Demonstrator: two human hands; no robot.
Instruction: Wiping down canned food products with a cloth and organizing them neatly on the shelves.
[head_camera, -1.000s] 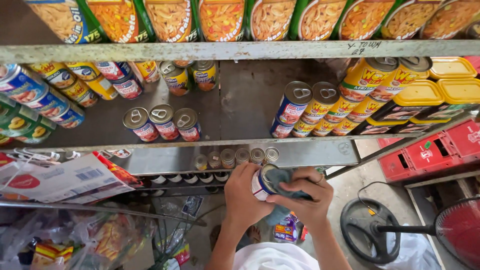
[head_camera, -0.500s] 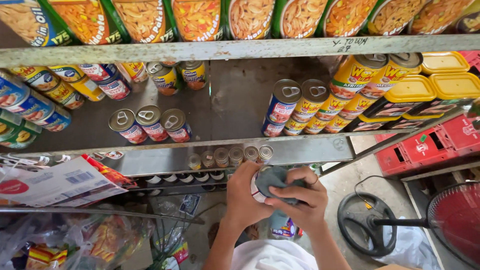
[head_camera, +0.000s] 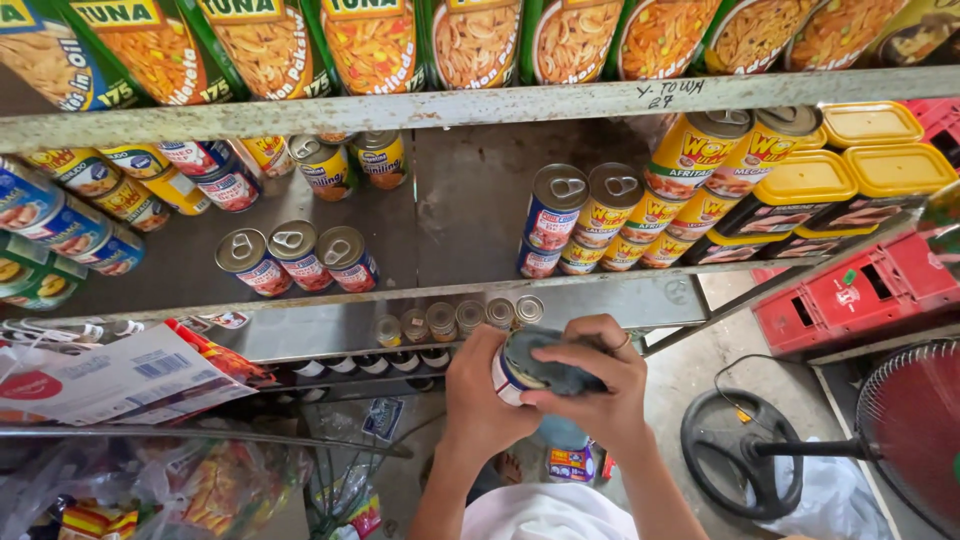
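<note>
The can (head_camera: 518, 372) sits low in the centre of the frame, held on its side between both hands in front of the shelving. The left hand (head_camera: 478, 395) wraps its body from the left, grip closed around it. The right hand (head_camera: 590, 385) presses a dark grey cloth (head_camera: 552, 366) over the can's top, fingers curled shut on the cloth.

Just above, a short row of small cans (head_camera: 458, 318) lines the edge of a lower metal shelf (head_camera: 600, 300). On the shelf above stand three ring-pull cans (head_camera: 297, 257) left of centre and stacked cans (head_camera: 590, 220) to the right, beside yellow-lidded tubs (head_camera: 850, 170). Green pouches (head_camera: 370, 40) fill the top of the frame.

At the right are a red crate (head_camera: 850, 295) and a fan (head_camera: 900, 440) on a bare concrete floor (head_camera: 690, 380). Cardboard packs (head_camera: 110, 375) lie at the left.
</note>
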